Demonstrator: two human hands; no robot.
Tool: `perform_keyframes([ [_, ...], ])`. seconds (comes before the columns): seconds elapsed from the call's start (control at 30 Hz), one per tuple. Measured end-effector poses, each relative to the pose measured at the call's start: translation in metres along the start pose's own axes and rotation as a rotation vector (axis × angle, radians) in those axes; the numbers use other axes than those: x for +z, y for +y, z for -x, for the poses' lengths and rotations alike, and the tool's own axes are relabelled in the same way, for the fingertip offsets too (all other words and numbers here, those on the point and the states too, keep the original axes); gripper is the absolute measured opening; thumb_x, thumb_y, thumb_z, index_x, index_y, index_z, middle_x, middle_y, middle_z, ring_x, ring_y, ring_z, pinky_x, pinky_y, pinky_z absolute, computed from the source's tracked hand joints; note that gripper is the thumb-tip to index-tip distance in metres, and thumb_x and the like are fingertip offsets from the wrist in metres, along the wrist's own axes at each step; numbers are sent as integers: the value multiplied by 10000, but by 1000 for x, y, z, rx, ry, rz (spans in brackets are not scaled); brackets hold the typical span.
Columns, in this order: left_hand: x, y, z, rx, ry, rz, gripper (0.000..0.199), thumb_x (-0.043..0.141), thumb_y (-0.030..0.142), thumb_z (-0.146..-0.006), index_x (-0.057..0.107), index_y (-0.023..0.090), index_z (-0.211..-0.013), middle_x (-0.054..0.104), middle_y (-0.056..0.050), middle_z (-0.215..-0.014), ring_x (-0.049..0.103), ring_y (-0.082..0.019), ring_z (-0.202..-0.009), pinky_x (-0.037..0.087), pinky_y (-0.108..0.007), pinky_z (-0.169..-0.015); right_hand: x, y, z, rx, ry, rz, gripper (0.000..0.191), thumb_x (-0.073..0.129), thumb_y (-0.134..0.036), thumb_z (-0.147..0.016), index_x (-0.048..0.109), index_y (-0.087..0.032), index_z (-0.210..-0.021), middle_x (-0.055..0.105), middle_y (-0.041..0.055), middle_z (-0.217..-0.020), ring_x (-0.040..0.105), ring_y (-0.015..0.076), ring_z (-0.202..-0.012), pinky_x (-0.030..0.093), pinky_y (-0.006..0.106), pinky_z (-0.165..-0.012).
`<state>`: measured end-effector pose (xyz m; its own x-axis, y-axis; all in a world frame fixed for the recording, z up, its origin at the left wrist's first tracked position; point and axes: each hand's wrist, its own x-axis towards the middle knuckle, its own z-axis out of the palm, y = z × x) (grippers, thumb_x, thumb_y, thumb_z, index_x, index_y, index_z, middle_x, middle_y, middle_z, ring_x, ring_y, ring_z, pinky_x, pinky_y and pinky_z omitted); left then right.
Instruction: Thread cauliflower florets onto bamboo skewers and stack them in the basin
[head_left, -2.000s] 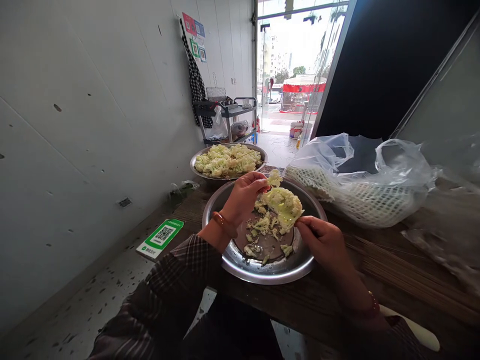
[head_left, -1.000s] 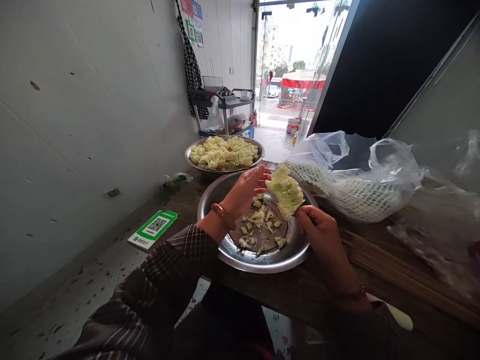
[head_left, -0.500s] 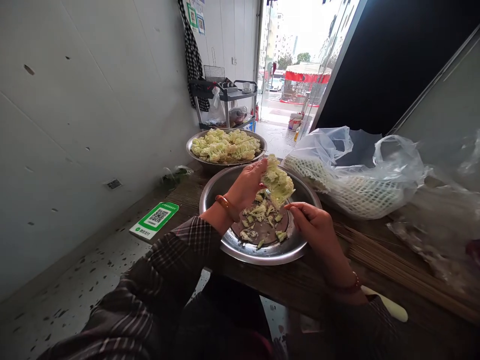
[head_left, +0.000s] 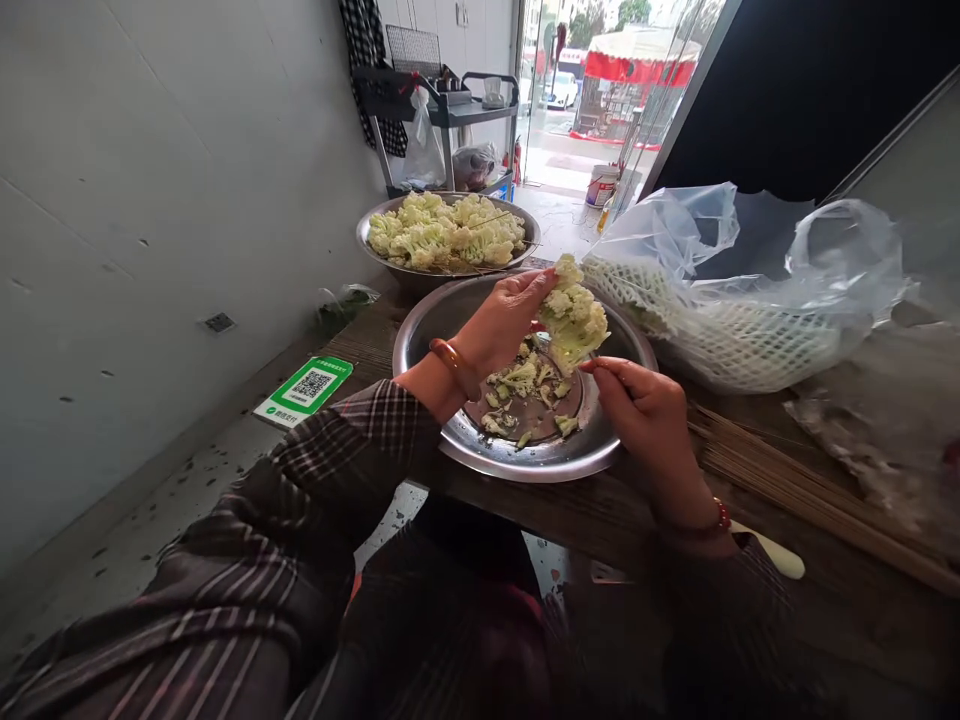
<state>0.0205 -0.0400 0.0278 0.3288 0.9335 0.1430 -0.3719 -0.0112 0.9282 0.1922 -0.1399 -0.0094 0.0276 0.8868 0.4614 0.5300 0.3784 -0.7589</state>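
My left hand [head_left: 504,325] grips a pale cauliflower piece [head_left: 574,318] from its upper left side, raised over a wide steel basin [head_left: 525,468]. At the lower tip of that piece, my right hand [head_left: 641,400] is closed in a pinch, fingertips touching or almost touching it. What the right fingers hold is too small and hidden to make out. Small cauliflower scraps [head_left: 523,380] lie on the basin's bottom below both hands.
Behind stands a second bowl [head_left: 367,245] heaped with cauliflower florets [head_left: 450,230]. To the right are a plastic bag [head_left: 757,320] with netted contents, a bundle of thin wooden skewers [head_left: 780,475] and a pale handle [head_left: 776,555]. A green QR-code card [head_left: 307,388] lies left.
The view has tipped downward, so everything sits higher in the picture. Both hands stay at the cauliflower piece, with their grip much the same.
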Motion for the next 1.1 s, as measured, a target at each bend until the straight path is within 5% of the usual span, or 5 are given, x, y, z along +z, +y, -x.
perform_keyframes([
  [0.17, 6, -1, 0, -12, 97, 49, 239, 786, 339, -821, 688, 148, -927, 699, -61, -925, 715, -218, -849, 545, -324, -726, -1, -1, 0, -23, 29, 26, 283, 558, -348, -935, 789, -186, -960, 726, 40, -735, 690, 215, -746, 499, 305, -649],
  [0.43, 6, -4, -3, -30, -79, 29, 214, 642, 333, -943, 685, 125, -918, 659, -67, -968, 696, -206, -926, 543, -323, -784, -2, 1, -1, -23, 32, 39, 299, 538, -368, -954, 774, -187, -977, 694, 30, -690, 682, 208, -739, 493, 309, -649],
  [0.63, -4, 0, -15, -21, 43, -83, 314, 661, 410, -928, 673, 117, -1039, 625, -86, -958, 692, -252, -960, 516, -320, -756, -2, 9, -6, -7, 9, -44, 264, 538, -337, -964, 754, -186, -960, 612, -5, -624, 566, 146, -589, 445, 289, -612],
  [0.8, -30, 2, -23, 15, -50, -546, 380, 591, 498, -929, 663, 139, -1026, 666, -77, -898, 642, -136, -762, 486, -270, -700, -2, 16, -5, 97, 110, -260, 248, 565, -380, -966, 729, -194, -957, 522, -32, -578, 460, 120, -518, 358, 256, -516],
  [1.1, -37, -19, -12, -120, -607, -1849, 410, 733, 380, -738, 717, 200, -1107, 714, -66, -1017, 638, -216, -947, 454, -290, -799, -1, 16, -5, 105, 115, -352, 211, 585, -347, -951, 724, -190, -929, 527, -34, -574, 476, 116, -518, 348, 242, -493],
])
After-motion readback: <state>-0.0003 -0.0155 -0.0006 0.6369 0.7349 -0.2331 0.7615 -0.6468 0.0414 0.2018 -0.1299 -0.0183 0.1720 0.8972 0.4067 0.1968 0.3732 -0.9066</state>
